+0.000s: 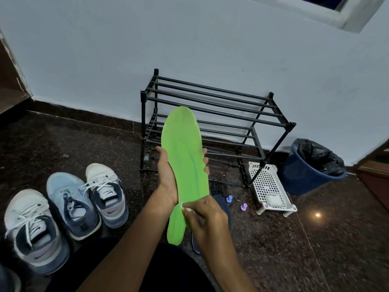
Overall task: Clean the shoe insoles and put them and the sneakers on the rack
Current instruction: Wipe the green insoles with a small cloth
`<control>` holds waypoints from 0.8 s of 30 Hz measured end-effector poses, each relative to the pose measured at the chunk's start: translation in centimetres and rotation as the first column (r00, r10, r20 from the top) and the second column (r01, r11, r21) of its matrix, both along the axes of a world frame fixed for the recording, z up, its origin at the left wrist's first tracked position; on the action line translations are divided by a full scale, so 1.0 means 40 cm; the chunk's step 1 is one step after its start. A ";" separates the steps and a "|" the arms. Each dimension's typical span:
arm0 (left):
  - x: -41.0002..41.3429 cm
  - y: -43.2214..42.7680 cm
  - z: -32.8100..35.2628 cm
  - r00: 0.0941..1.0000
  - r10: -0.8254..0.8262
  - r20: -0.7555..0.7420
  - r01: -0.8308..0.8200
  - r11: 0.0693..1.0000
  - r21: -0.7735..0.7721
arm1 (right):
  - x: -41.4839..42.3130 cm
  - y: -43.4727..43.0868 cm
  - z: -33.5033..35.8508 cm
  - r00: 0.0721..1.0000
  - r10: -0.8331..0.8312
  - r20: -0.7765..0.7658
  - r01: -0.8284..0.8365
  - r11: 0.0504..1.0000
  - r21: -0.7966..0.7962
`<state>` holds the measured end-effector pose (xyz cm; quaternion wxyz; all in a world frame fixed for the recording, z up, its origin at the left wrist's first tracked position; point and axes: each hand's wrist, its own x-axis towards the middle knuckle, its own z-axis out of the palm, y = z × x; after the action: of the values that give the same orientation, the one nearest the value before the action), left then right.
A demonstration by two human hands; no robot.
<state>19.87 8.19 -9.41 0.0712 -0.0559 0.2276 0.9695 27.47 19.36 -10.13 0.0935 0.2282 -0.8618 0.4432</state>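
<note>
My left hand (168,173) grips a bright green insole (185,157) from behind, holding it upright in front of me with its toe end pointing up. My right hand (207,220) pinches a small white wipe (185,208) against the insole's lower part, near the heel. A dark insole (223,205) lies on the floor behind my right hand, mostly hidden. Three sneakers stand on the floor at the left: a white and grey one (31,230), a light blue one (69,203) and another white and grey one (105,192). The black two-tier shoe rack (212,102) stands bare against the wall.
A white perforated plastic tray (267,184) holding a white block sits right of the rack. A blue bin (305,175) with a black liner stands further right. Two small pegs, blue (229,199) and purple (243,206), lie on the dark granite floor.
</note>
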 end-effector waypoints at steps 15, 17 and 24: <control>0.009 0.010 0.003 0.998 0.039 0.046 -0.035 0.996 -0.080 | -0.074 -0.027 0.025 0.987 -0.121 -0.109 0.128 0.990 0.057; 0.007 0.008 0.006 0.999 0.029 0.036 -0.027 0.998 -0.048 | -0.038 -0.028 0.019 0.994 -0.083 -0.076 0.085 0.996 0.022; 0.006 0.020 0.002 0.998 0.047 0.050 -0.040 0.990 -0.135 | -0.072 -0.026 0.039 0.990 -0.101 -0.096 0.108 0.992 0.069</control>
<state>20.09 8.99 -9.33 0.0520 -0.0912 0.2891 0.9515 24.58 18.32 -8.55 0.1480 0.2063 -0.8831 0.3946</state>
